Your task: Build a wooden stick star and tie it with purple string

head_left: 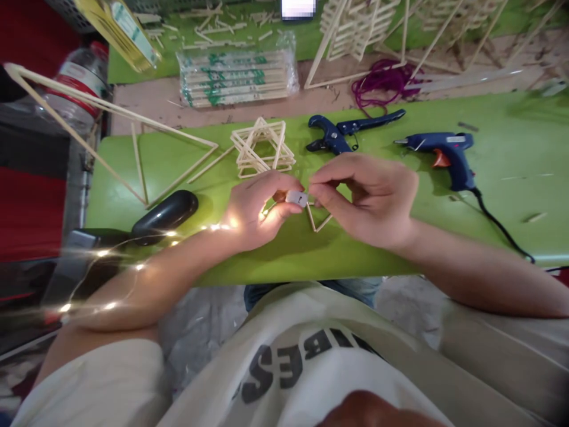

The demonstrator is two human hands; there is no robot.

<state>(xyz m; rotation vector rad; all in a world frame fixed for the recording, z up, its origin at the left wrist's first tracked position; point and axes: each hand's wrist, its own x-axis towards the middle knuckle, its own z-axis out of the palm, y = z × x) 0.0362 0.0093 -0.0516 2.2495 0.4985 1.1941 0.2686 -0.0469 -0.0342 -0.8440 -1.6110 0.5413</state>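
My left hand [255,210] is closed around the small white battery case [297,198] of a string of fairy lights, which carries a dark mark. The lit fairy lights [139,267] trail from that hand over my left forearm. Thumb and forefinger of my right hand [367,198] are pinched together right beside the case's end; what lies between them is too small to make out. Below the fingers, a small wooden stick frame [315,228] shows in part, its upper portion hidden by my hands. Just beyond stands a star-shaped stack of sticks [262,148].
Blue cutters [333,135] and a corded glue gun [453,151] lie to the right. A black case [165,216] and a large stick triangle [142,198] are left. Packed chopsticks [240,77], purple cord [384,86], an oil bottle [120,32] and stick structures [355,29] sit farther back.
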